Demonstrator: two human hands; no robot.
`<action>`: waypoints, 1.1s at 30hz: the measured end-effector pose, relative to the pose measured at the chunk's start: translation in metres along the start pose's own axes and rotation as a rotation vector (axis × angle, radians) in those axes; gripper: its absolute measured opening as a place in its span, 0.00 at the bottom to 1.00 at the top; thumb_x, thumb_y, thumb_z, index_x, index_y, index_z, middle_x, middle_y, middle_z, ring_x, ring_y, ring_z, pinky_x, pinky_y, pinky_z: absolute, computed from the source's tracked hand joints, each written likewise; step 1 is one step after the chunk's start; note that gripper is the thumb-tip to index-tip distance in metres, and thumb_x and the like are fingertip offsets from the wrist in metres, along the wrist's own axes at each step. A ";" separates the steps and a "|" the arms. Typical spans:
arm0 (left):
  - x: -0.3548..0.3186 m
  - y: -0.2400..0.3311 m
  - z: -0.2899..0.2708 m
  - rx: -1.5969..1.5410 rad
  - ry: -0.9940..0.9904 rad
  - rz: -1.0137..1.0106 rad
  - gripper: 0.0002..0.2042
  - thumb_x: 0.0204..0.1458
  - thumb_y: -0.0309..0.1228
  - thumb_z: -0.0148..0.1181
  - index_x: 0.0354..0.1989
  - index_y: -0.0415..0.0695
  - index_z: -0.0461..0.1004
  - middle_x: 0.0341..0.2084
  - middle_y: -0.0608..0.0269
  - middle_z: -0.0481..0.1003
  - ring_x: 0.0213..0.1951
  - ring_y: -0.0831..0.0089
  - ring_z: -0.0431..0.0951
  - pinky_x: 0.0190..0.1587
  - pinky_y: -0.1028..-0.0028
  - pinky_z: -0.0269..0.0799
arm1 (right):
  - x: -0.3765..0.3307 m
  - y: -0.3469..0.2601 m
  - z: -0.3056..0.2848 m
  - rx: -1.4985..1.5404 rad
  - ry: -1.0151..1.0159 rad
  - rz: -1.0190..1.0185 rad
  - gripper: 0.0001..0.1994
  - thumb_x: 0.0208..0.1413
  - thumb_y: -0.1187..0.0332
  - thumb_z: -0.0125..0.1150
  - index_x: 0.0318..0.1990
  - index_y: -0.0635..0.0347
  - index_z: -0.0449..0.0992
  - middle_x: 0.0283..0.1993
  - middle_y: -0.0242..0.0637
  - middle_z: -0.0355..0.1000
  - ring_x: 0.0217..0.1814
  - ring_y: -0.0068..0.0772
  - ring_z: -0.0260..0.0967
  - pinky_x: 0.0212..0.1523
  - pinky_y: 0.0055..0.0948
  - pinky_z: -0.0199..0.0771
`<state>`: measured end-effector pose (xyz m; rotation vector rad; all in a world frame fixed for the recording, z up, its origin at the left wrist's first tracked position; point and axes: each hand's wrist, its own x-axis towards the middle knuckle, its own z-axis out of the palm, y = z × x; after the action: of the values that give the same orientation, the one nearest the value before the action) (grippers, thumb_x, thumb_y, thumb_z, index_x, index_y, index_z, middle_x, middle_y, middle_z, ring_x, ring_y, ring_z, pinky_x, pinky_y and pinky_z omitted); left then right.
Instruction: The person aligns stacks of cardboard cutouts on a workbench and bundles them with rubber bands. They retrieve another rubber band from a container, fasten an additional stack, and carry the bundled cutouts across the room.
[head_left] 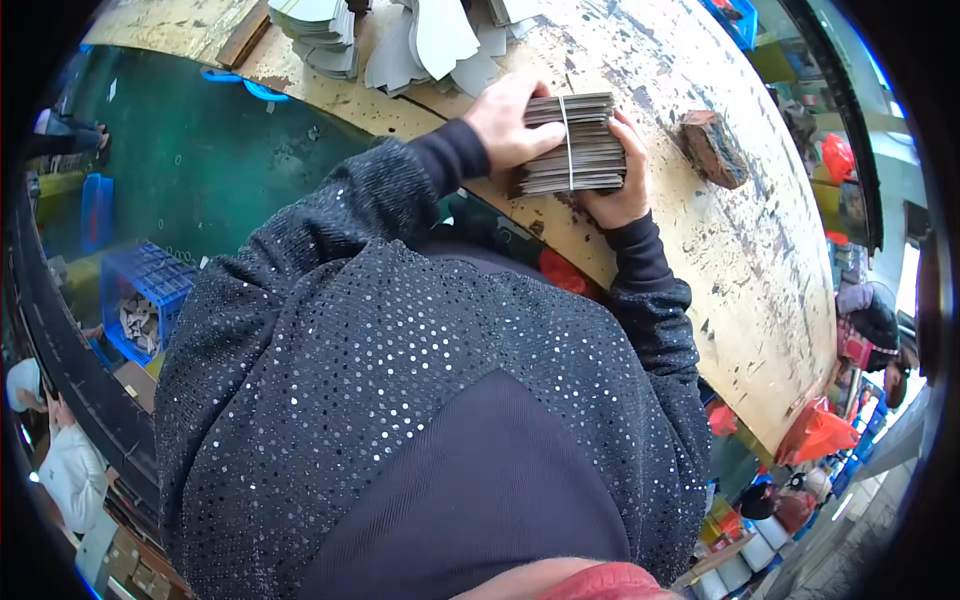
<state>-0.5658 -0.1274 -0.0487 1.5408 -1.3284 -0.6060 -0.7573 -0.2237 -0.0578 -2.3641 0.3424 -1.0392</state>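
Note:
Between my two hands is a thick stack of thin flat grey-brown pieces, bound round its middle by a pale band. My left hand grips the stack's left side, its thumb lying across the layered edges close to the band. Wrapped round the right side is my right hand, with fingertips at the upper right corner. The stack is over the wooden table near its front edge; whether it rests on the wood I cannot tell. Just beyond my left hand lie loose pale cut-out pieces in overlapping piles.
A rough brown block sits on the table right of the stack. Another pile of pale pieces stands at the far left, beside a wooden strip. On the green floor is a blue crate with scraps. A red bag hangs by the table's right end.

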 end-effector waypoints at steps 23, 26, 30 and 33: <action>-0.027 -0.008 -0.012 0.303 -0.075 0.348 0.53 0.28 0.36 0.72 0.65 0.45 0.44 0.54 0.44 0.52 0.56 0.46 0.57 0.59 0.60 0.59 | 0.021 0.010 0.010 0.415 -0.162 0.518 0.42 0.54 0.41 0.42 0.64 0.72 0.49 0.66 0.57 0.50 0.69 0.49 0.45 0.67 0.37 0.44; -0.027 -0.010 -0.014 0.274 -0.109 0.342 0.54 0.27 0.37 0.73 0.65 0.45 0.44 0.54 0.45 0.52 0.56 0.46 0.57 0.58 0.60 0.60 | 0.022 0.009 0.005 0.319 -0.264 0.555 0.44 0.57 0.37 0.37 0.64 0.73 0.48 0.66 0.58 0.49 0.69 0.50 0.45 0.67 0.37 0.43; -0.029 -0.010 -0.017 0.271 -0.146 0.274 0.54 0.27 0.37 0.73 0.65 0.45 0.44 0.54 0.45 0.52 0.57 0.46 0.58 0.58 0.60 0.60 | 0.033 0.018 -0.006 -0.024 -0.401 0.436 0.39 0.58 0.42 0.41 0.63 0.72 0.51 0.64 0.62 0.52 0.68 0.54 0.48 0.66 0.38 0.45; -0.028 -0.011 -0.018 0.251 -0.152 0.280 0.54 0.26 0.38 0.74 0.65 0.45 0.44 0.54 0.45 0.53 0.56 0.46 0.59 0.59 0.60 0.60 | 0.053 0.000 0.000 -0.113 -0.291 0.406 0.33 0.60 0.51 0.45 0.62 0.70 0.53 0.61 0.63 0.56 0.65 0.56 0.52 0.65 0.38 0.50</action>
<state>-0.5535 -0.0958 -0.0578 1.4892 -1.7546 -0.3958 -0.7217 -0.2461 -0.0254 -2.3627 0.7464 -0.4930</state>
